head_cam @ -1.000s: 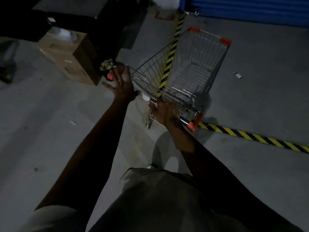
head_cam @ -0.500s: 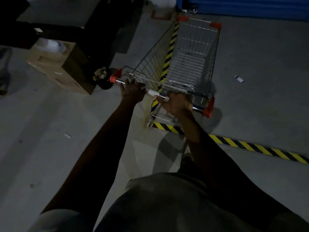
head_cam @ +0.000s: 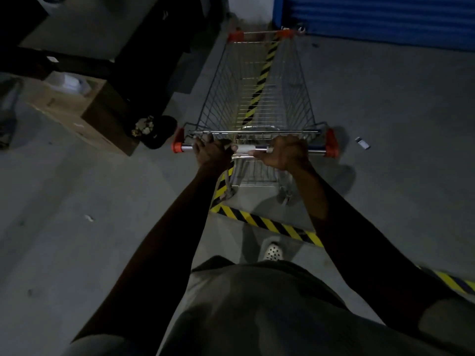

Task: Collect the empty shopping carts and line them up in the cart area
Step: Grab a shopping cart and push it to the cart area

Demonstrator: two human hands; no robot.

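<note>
An empty wire shopping cart with orange corner caps stands straight ahead of me, its nose pointing at the far wall. My left hand is closed around the left part of the cart's handle bar. My right hand grips the same bar right of centre. The cart straddles a yellow-and-black floor stripe that runs away from me under the basket. A second stripe crosses the floor just behind the cart's rear wheels.
A cardboard box sits on the floor to the left, with a dark bin holding crumpled paper beside it. Dark furniture lines the left side. A blue roller shutter closes the far right. A small scrap lies right of the cart.
The cart has swung from angled right to pointing straight ahead and rolled forward over the stripe. My left hand went from resting open on the corner to gripping the handle.
</note>
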